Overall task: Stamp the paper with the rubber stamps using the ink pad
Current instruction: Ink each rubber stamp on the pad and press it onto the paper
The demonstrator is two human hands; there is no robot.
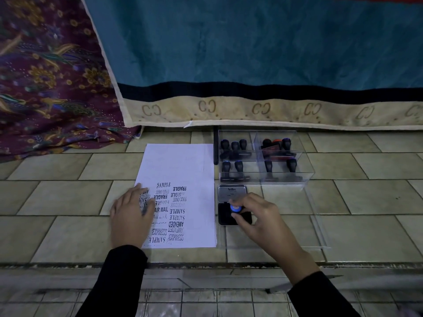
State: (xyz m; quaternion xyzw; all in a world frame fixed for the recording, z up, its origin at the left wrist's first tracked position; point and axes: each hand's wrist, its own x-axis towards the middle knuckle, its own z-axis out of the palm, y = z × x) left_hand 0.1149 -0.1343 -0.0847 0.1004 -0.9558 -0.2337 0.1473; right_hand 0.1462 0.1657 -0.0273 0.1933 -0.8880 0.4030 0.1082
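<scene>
A white paper (183, 165) lies on the tiled counter, its lower half covered in black stamped words such as SAMPLE, FRAGILE and AIR MAIL. My left hand (131, 216) rests flat on the paper's lower left, fingers spread. To the right of the sheet sits an open ink pad (223, 216) with its metal lid (232, 193) flipped back. My right hand (258, 218) grips a black rubber stamp with a blue top (235, 208), held upright on the dark pad. The stamp's base is hidden by my fingers.
A clear plastic box (304, 175) with compartments holds several black-handled stamps behind the ink pad. Its clear lid (318, 227) lies flat to the right of the pad. Teal and patterned purple cloths (251, 53) hang at the back. The counter edge (206, 265) runs near me.
</scene>
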